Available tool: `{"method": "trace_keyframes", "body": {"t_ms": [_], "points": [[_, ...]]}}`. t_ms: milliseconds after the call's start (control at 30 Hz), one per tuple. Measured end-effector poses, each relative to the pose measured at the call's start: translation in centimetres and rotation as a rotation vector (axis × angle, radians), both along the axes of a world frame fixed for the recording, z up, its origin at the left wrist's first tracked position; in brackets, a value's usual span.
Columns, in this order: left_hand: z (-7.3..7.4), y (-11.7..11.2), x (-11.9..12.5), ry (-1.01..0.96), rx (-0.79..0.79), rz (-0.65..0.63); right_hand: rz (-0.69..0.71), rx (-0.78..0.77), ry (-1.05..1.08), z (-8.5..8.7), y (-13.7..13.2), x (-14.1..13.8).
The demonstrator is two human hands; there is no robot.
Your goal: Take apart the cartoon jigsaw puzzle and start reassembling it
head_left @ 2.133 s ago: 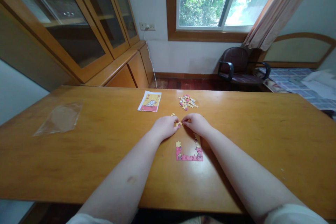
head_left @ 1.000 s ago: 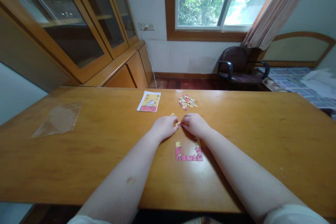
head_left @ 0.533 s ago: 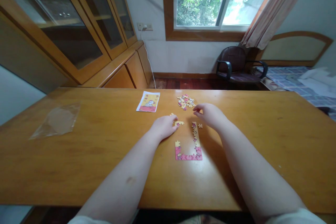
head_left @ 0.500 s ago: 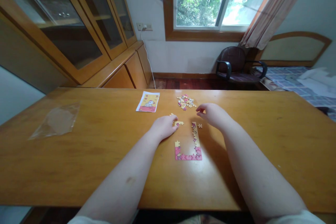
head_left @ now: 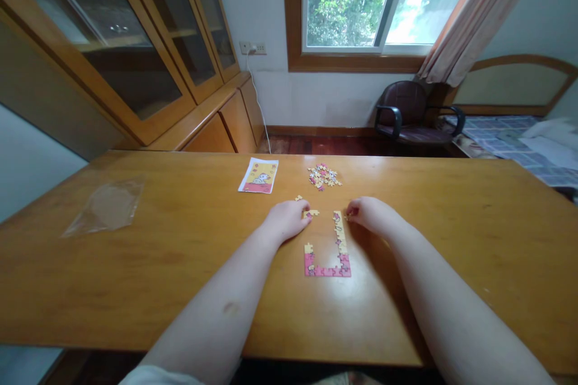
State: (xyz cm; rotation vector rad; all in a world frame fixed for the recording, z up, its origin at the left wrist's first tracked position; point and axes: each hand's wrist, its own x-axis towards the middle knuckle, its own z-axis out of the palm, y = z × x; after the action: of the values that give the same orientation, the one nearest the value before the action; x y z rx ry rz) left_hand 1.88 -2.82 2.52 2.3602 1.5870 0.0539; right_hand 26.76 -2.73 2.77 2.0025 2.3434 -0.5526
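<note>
A puzzle frame (head_left: pixel 327 272) lies partly joined on the table, with a pink bottom, a short left side and a longer yellow right side. My left hand (head_left: pixel 288 218) rests at the upper left, its thumb and fingers closed around a short strip of yellow puzzle pieces (head_left: pixel 315 213). One loose yellow piece (head_left: pixel 298 197) lies just beyond its fingertips. Right of the frame's upper end, my right hand (head_left: pixel 368 213) pinches a single puzzle piece (head_left: pixel 347 217), mostly hidden by the fingers.
A heap of loose pieces (head_left: pixel 323 177) lies farther back. To its left is a picture card (head_left: pixel 259 176) with a white animal on yellow and pink. A clear plastic bag (head_left: pixel 108 206) lies at the table's left. An armchair (head_left: pixel 406 111) stands beyond the table (head_left: pixel 189 307).
My right hand has come down and nearer, and its fingers have closed on the loose piece beside the frame's right side. My left hand stays at the yellow strip.
</note>
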Motion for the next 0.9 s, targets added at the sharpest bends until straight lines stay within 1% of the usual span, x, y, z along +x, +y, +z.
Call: {"method": "trace_keyframes", "body": {"t_ms": [133, 233, 333, 400, 467, 567, 667, 767, 900], "points": [[-0.1, 0.0, 0.0, -0.001, 0.004, 0.003, -0.002, 0.115, 0.044, -0.8, 0.5, 0.5], [0.0, -0.1, 0.1, 0.000, -0.001, 0.012, 0.016, 0.207, 0.090, -1.1, 0.5, 0.2], [0.1, -0.1, 0.1, -0.002, -0.011, 0.018, -0.049, 0.253, 0.054, -1.0, 0.3, -0.2], [0.3, -0.2, 0.1, 0.000, -0.018, 0.017, -0.097, 0.251, 0.002, -0.8, 0.2, -0.5], [0.4, -0.2, 0.2, 0.004, -0.021, 0.016, -0.101, 0.228, -0.018, -0.8, 0.2, -0.5], [0.5, -0.2, 0.2, 0.007, -0.018, 0.016, -0.094, 0.205, 0.017, -1.1, 0.5, -0.5], [0.6, -0.3, 0.3, 0.008, -0.024, 0.024, -0.128, 0.204, 0.075, -1.7, 1.1, -0.7], [0.7, -0.3, 0.3, 0.011, -0.031, 0.036, -0.102, 0.193, 0.105, -1.9, 1.6, -1.3], [0.4, -0.3, 0.3, 0.013, -0.012, 0.029, -0.037, 0.179, 0.082, -1.5, 1.9, -2.4]]}}
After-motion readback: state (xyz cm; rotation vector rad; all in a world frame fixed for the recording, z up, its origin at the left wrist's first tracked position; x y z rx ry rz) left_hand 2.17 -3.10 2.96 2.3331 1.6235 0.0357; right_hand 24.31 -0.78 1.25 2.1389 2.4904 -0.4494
